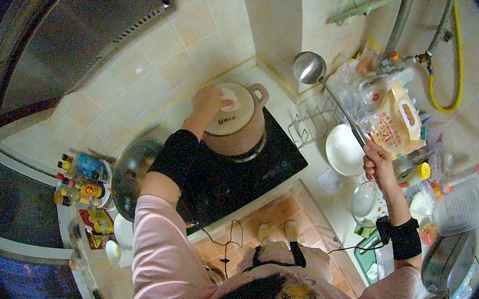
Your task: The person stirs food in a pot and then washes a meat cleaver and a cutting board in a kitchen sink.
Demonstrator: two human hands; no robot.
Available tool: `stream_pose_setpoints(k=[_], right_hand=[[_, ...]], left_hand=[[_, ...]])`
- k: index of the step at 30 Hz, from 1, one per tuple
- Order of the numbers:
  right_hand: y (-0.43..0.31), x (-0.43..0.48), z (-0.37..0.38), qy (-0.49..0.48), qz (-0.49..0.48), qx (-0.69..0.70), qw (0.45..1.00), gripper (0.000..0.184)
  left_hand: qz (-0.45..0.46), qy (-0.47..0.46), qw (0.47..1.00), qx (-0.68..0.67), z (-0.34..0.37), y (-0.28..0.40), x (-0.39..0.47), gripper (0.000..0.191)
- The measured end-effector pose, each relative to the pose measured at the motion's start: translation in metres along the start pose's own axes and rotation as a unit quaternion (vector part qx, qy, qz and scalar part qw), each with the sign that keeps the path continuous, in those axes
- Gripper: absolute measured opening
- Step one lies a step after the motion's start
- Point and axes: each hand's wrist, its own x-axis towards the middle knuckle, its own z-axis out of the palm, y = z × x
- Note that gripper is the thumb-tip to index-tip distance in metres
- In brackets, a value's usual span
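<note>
My left hand point(213, 103) is on the lid point(236, 116) of a beige stockpot, with a whitish cloth or tissue point(229, 98) at its fingers. The lid lies on the pot point(236, 143), which stands on a black glass cooktop point(280, 158). In my right hand point(378, 164) is the handle of a metal ladle point(310, 68), its bowl raised near the wall corner. Below the ladle, a white bowl point(343, 148) stands on the counter. Left of the pot, partly behind my left arm, is a wok with a glass lid point(129, 175).
A wire rack point(308, 128), a flour bag point(398, 124), a patterned bowl point(367, 203) and plastic containers point(457, 211) crowd the right counter. Seasoning bottles point(84, 185) stand at the left. A range hood point(89, 33) overhangs the upper left. A cable point(223, 244) hangs at the counter's front edge.
</note>
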Motion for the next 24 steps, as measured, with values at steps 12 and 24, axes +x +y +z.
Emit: stream_pose_setpoints(k=[12,24], right_hand=[[0.002,-0.009,0.003,-0.009,-0.008,-0.004,1.0,0.041],[0.004,-0.012,0.001,0.002,-0.005,-0.017,1.0,0.042]], left_hand=[[0.012,0.026,1.0,-0.004,0.019,-0.008,0.011,0.049],[0.064,0.086,0.994,0.004,0.032,-0.02,0.009,0.049]])
